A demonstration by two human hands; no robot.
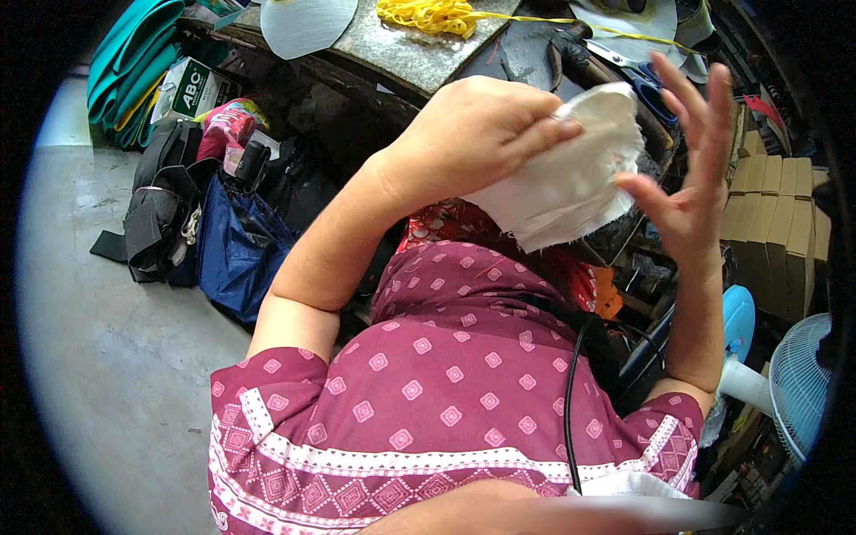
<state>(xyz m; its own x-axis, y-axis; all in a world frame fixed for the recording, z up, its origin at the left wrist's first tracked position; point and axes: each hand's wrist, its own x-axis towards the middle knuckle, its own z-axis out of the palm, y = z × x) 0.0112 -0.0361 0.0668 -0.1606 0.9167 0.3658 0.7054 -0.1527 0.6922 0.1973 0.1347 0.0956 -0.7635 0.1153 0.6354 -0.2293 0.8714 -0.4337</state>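
Note:
In front of my chest I hold up a piece of white cloth (553,192) with a frayed edge. My left hand (486,138) is closed on its upper left part, the thumb pressed against the fingers. Beside the cloth's right edge my right hand (691,169) is raised with its fingers spread. Its thumb tip is at the frayed edge, and I cannot tell if it touches. Just behind the cloth lie scissors with blue handles (655,96) on the cluttered worktop, partly hidden by my right fingers.
A stone slab (392,58) bears a heap of yellow ribbon (428,16) and a rounded pale sheet (308,25). On the left floor stand a blue bag (236,241) and folded green material (125,67). Cardboard boxes (771,209) and a fan (798,383) stand at right. A black cable (569,401) crosses my front.

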